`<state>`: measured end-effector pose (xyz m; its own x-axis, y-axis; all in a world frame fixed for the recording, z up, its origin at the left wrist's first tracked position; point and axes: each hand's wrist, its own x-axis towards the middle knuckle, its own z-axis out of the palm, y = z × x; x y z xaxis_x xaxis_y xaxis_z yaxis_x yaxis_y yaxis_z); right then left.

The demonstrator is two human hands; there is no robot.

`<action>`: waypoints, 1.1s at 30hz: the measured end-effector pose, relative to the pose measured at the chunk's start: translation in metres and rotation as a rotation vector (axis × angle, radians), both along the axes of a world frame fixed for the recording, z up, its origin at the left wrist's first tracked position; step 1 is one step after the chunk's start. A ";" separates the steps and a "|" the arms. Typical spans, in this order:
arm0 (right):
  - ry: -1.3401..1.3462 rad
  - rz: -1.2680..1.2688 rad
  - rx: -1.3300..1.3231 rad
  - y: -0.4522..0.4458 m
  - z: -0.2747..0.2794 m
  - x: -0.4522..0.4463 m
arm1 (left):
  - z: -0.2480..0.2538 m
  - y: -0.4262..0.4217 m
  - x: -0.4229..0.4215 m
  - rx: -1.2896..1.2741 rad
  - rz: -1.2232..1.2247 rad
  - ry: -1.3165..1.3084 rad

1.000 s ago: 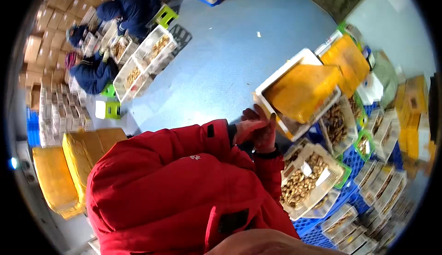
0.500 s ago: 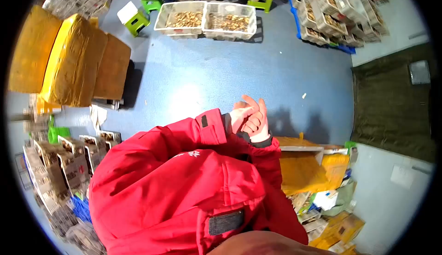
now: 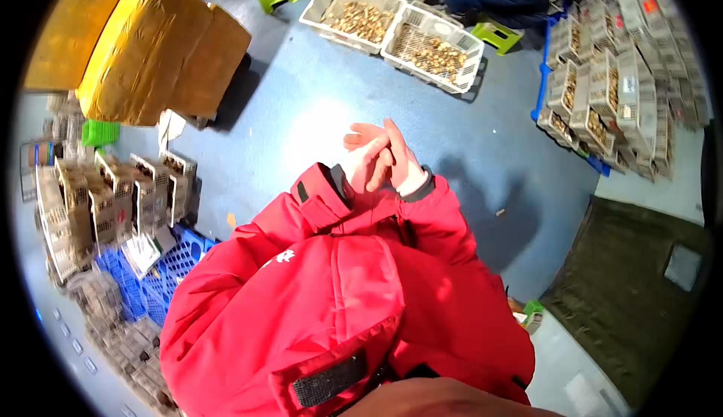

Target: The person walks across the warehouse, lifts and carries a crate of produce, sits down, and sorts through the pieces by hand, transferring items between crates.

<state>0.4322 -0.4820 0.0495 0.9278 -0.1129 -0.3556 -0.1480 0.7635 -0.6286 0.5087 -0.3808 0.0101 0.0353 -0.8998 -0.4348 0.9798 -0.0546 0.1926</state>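
Left hand (image 3: pixel 364 164) and right hand (image 3: pixel 407 167) touched, fingers part-spread, nothing visible held; white plastic crates (image 3: pixel 339 37) sat ahead on blue floor (image 3: pixel 497 142), spillable, I judged, if a careless step caught one.

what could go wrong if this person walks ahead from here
A foot might catch on the two open crates standing on the floor ahead.

The left hand and right hand are together, so catching a stumble could be slower.

The bulky yellow-taped boxes ahead on the left might shift if bumped; how they are secured isn't clear.
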 end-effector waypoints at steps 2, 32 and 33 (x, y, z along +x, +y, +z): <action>0.014 0.169 -0.011 -0.015 0.013 0.025 | 0.000 -0.008 0.016 0.032 0.092 -0.003; -0.298 0.286 0.587 -0.145 -0.095 0.546 | 0.004 -0.121 0.500 -0.181 0.833 0.101; -0.165 0.421 1.011 -0.147 -0.102 0.567 | 0.018 -0.136 0.506 -0.009 0.846 0.121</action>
<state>0.9991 -0.6286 -0.0527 0.8681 0.4956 0.0262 -0.4886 0.8442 0.2205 1.0142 -0.5170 0.0285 0.6505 -0.5954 -0.4715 0.7042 0.7054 0.0809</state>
